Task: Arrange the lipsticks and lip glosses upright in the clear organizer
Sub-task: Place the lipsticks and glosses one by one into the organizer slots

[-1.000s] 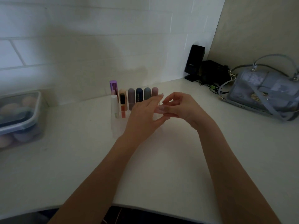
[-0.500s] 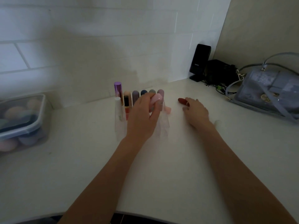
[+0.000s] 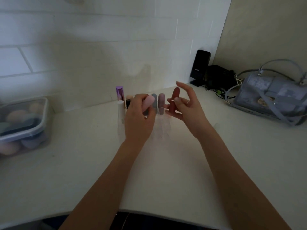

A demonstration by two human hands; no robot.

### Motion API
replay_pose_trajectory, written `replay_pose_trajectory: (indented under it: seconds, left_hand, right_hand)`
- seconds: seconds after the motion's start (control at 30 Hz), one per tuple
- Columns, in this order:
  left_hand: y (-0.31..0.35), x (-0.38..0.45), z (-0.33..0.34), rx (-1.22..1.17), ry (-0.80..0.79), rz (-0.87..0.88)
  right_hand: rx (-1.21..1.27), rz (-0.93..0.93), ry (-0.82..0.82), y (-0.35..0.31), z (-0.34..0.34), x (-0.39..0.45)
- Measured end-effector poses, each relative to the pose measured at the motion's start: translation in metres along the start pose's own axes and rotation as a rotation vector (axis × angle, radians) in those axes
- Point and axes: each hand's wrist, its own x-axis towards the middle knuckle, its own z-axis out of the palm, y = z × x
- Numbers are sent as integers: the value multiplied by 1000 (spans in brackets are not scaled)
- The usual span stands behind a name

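Observation:
The clear organizer (image 3: 162, 130) stands on the white counter near the wall. Its back row holds upright tubes: a purple one (image 3: 119, 93), a grey-blue one (image 3: 154, 100) and a mauve one (image 3: 161, 103). A white tube (image 3: 121, 113) stands at its front left. My left hand (image 3: 138, 120) is over the organizer, shut on a pale pink lipstick (image 3: 148, 103) that tilts over the slots. My right hand (image 3: 184, 107) is just right of the organizer, shut on a dark red lipstick (image 3: 174, 100) held upright above the counter.
A lidded plastic box of makeup sponges (image 3: 21, 125) sits at the left. A black speaker (image 3: 199, 67) with cables and a grey-blue handbag (image 3: 270, 95) stand at the back right. The counter's front edge (image 3: 149, 211) is near my body.
My right hand reached to the counter, took the dark red lipstick and lifted it upright beside the organizer. My left hand stayed over the organizer with the pink lipstick.

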Motion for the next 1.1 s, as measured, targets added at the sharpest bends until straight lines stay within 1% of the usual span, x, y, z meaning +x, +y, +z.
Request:
replay_pose_trajectory:
  seconds: [0.1,0.17,0.23,0.3,0.4,0.57,0.63,0.73,0.83,0.9,0.93,1.03,1.07,1.1]
  left_hand:
    - [-7,0,-10,48,91,-6]
    - [-14,2,-18,49,216,-59]
    - [-20,6,-28,-9,354,-125]
    - [-30,11,-37,-51,459,-181]
    - [-46,14,-43,-53,498,-263]
    - [-52,14,-39,-28,394,-376]
    - [-51,15,-38,-37,358,-385]
    - [-51,14,-39,-55,307,-389]
    - [-51,14,-38,-49,242,-377]
    - [-54,13,-37,-55,184,-384]
    - [-55,13,-36,-81,159,-410]
    - [-63,14,-36,-213,86,-555]
    - [-67,14,-38,-273,39,-605]
    - [-70,15,-39,-327,-12,-651]
  right_hand:
    - [9,-37,3,-6,16,-7]
    - [41,-21,-17,-8,27,-10]
    - [37,-27,-22,-10,40,-10]
    - [24,-64,13,-10,52,-9]
    - [-45,-132,83,-4,66,-6]
    - [-209,-199,149,8,75,-3]
    - [-341,-206,116,10,78,0]
    - [-554,-224,19,16,83,4]
    - [-671,-235,26,17,85,3]
    - [-675,-272,61,14,83,2]
    - [-634,-285,97,12,79,3]
    - [-380,-294,288,6,59,11]
    - [-324,-265,358,7,47,18]
    - [-348,-212,401,10,33,26]
